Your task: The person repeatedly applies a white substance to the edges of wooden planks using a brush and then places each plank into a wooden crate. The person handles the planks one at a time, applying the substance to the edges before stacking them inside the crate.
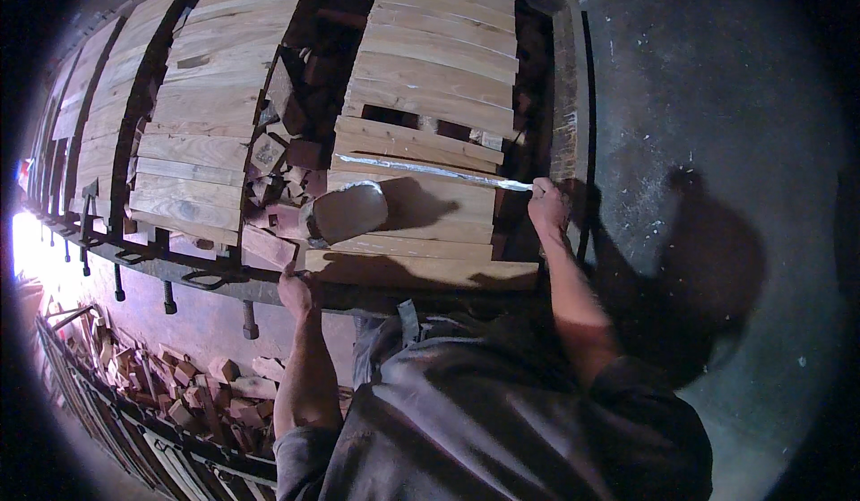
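Observation:
My right hand (549,207) is closed on the right end of a long thin strip (430,170) coated in white. The strip lies across the panel of wooden planks (430,80). My left hand (298,291) has its fingers curled at the frame's near edge, by the corner of a pinkish wooden block (269,248) and the left end of the nearest plank (421,270). Whether it grips either one is hidden. Between my hands, a pale container (351,213) with whitish contents rests at the panel's left side.
More plank panels (219,71) stretch leftward inside a metal frame (573,98), with bolts (250,322) along its near edge. Wood offcuts (269,156) fill the gap between panels. Another pile of offcuts (184,385) lies at lower left. Grey floor (717,80) is at right.

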A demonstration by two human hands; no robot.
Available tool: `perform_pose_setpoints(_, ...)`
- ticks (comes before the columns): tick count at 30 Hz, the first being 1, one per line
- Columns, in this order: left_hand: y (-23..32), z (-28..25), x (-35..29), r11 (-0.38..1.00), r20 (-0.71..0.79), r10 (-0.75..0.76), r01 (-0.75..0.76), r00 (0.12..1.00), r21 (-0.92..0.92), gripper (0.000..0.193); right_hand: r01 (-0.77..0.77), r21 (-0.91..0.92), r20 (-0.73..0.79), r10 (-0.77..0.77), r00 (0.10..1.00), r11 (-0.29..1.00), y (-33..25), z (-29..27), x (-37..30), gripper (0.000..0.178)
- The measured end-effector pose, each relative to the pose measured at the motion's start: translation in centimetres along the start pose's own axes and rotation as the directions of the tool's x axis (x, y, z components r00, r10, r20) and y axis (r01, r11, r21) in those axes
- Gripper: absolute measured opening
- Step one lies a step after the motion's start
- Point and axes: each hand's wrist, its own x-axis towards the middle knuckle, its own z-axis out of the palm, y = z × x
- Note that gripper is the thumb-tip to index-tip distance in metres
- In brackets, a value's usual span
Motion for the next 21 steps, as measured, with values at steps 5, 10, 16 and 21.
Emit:
perform_pose_setpoints(5, -1.4, 0.3, 0.7, 1.000, 0.004, -0.019, 0.019, 1.000, 0.000, 0.048, 0.077, 0.093, -0.104, -0.067, 0.992, 0.993, -1.2, 0.5, -0.1, 0.017)
perform_pose_setpoints(10, 1.0, -0.9, -0.3, 0.997, 0.057, 0.054, -0.058, 0.997, 0.057, 0.049, 0.211, 0.054, -0.072, -0.207, 0.976, 0.976, -6.4, 0.3, -1.7, 0.014)
perform_pose_setpoints(16, -2.7, 0.7, 1.3, 0.981, 0.048, -0.074, 0.081, 0.996, -0.176, 0.046, 0.251, 0.084, 0.041, -0.255, 0.966, 0.964, -12.7, 2.7, -2.5, 0.016)
perform_pose_setpoints(21, -2.8, 1.3, 1.4, 0.986, 0.036, -0.057, 0.062, 0.998, -0.154, 0.040, 0.312, 0.146, 0.075, -0.324, 0.943, 0.939, -16.4, 6.3, -2.6, 0.018)
